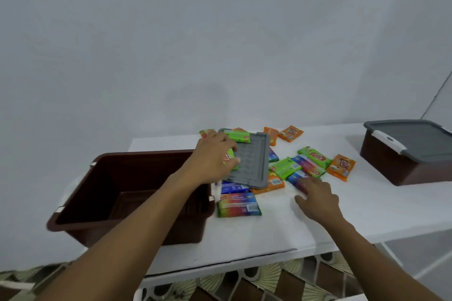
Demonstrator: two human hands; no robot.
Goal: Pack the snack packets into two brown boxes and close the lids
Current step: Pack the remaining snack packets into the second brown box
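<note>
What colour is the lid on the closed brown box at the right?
Grey plastic lid, white latch; clearest in head view.

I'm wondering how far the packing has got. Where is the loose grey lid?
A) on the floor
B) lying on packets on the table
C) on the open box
B: the lid lies flat over the table, with packets sticking out from under its near edge.

Soft, even, cool light leaves a faint shadow on the wall (220, 44); edges blur and bend slightly.
</note>
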